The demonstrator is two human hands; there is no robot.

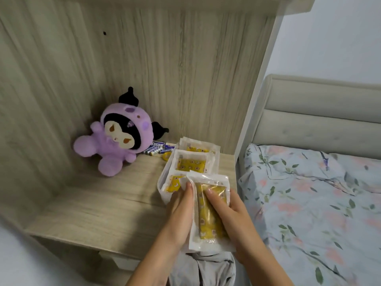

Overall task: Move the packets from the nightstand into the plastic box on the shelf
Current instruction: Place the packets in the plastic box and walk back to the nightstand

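Grey cloth (pixel 208 267), seemingly the person's clothing, fills the bottom edge just below the held packet (pixel 208 211), and both forearms rise past it. That packet is clear with white borders and yellow contents, standing on its long side and tilted a little. Left hand (pixel 179 215) lies along the packet's left edge, its fingertips reaching the top corner and its fingers fairly straight against the plastic. Right hand (pixel 228 211) holds the packet from the right, with the thumb curled over the front face and the other fingers hidden behind it.

Directly behind the held packet sits the plastic box (pixel 162 180), pale and translucent, on the wooden shelf (pixel 107 205). Inside the box more packets (pixel 191 162) of the same kind lie overlapping, one partly under the held packet's upper left corner and others stacked further back toward the wooden rear panel (pixel 185 69).

Left of the held packet and further back, a purple plush toy (pixel 115 139) with black horns sits in the corner where the panels meet. Between the toy and the box lie a few batteries (pixel 158 148) in blue and yellow wrapping, and just beside them a small yellow ring (pixel 166 156), too small to tell what it is.

Right of the held packet, past a white upright post, is a bed with a floral sheet (pixel 319 195) and a padded beige headboard (pixel 321 112).
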